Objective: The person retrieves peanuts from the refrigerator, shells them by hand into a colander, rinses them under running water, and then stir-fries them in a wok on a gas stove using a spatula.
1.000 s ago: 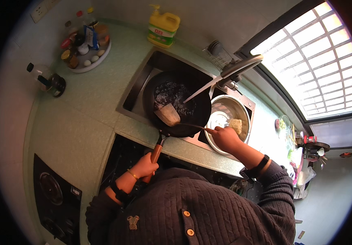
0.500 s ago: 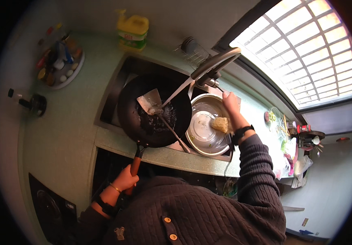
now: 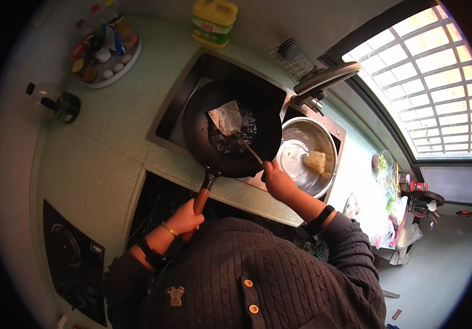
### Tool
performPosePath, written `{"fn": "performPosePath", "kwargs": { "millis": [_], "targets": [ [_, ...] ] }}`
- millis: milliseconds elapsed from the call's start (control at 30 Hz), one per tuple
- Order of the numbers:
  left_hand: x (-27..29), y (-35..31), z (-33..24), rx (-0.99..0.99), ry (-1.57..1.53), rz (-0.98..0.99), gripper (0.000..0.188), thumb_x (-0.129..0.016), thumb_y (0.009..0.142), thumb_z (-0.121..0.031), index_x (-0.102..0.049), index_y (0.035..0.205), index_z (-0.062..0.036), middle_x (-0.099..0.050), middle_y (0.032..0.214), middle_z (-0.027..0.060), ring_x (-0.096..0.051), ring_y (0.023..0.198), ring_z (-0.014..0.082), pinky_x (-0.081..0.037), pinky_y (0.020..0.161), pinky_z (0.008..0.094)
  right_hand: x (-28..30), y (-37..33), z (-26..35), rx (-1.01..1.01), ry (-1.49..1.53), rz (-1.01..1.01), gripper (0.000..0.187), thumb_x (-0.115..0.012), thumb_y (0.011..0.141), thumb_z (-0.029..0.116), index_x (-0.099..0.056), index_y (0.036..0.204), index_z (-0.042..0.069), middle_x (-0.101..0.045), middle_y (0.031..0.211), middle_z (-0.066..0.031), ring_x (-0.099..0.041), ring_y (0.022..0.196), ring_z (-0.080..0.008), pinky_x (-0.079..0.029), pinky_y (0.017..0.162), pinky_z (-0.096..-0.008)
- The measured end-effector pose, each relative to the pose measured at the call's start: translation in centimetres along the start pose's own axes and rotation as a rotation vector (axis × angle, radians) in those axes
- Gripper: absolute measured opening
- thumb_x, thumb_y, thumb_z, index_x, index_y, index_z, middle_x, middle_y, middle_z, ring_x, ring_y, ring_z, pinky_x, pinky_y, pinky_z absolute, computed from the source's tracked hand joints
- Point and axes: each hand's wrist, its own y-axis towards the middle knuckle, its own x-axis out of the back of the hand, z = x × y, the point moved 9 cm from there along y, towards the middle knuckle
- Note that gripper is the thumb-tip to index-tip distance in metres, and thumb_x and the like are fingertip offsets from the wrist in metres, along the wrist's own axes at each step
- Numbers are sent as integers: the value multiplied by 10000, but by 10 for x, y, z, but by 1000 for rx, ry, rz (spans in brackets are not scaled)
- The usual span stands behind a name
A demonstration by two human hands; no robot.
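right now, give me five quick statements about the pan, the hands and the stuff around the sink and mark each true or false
1. The left hand grips the pan handle. True.
2. The sponge is in the metal bowl. True.
3. The right hand is squeezing the sponge. False: the right hand holds the spatula.
4. The soap jug is red. False: the soap jug is yellow, with a green and white label.
5. The spatula's blade is inside the pan. True.
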Motion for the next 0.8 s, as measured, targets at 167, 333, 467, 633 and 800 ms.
{"fn": "performPosePath", "kwargs": {
  "millis": [167, 333, 467, 633, 800],
  "targets": [
    [1, 0, 0, -14, -37, 48, 296, -564, 721, -34, -417, 974, 12, -521, 683, 75, -549, 502, 157, -466, 477, 300, 84, 6, -14, -15, -285, 165, 362, -465, 835, 104, -502, 1194, 136, -606, 809, -164, -610, 722, -330, -487, 623, -439],
    [4, 1, -1, -37, -64, 66, 325, -572, 712, -51, -426, 990, 32, -536, 665, 80, -554, 493, 158, -462, 461, 301, 152, 8, 0, 124, -542, 196, 290, -526, 789, 111, -615, 1056, 182, -640, 785, -119, -615, 684, -300, -485, 607, -410],
    [6, 3, 1, -30, -92, 106, 249, -552, 723, -27, -415, 930, 0, -523, 675, 78, -548, 504, 160, -467, 480, 304, 125, 35, 17, 47, -583, 87, 336, -499, 814, 113, -578, 1133, 185, -628, 789, -115, -618, 697, -294, -493, 606, -395],
    [6, 1, -6, -34, -190, 111, 200, -541, 735, -20, -421, 895, -12, -516, 666, 75, -537, 501, 162, -468, 486, 306, 94, 26, 38, 163, -342, 72, 322, -471, 858, 153, -548, 1168, 109, -623, 817, -144, -627, 741, -284, -501, 617, -398],
    [16, -1, -21, 20, -180, 39, 184, -551, 734, -33, -442, 877, 1, -513, 653, 71, -533, 496, 161, -464, 482, 308, 98, -11, 10, 15, 176, 123, 253, -547, 846, 188, -628, 1062, 84, -640, 857, -179, -625, 780, -307, -486, 696, -370]
  ]
}}
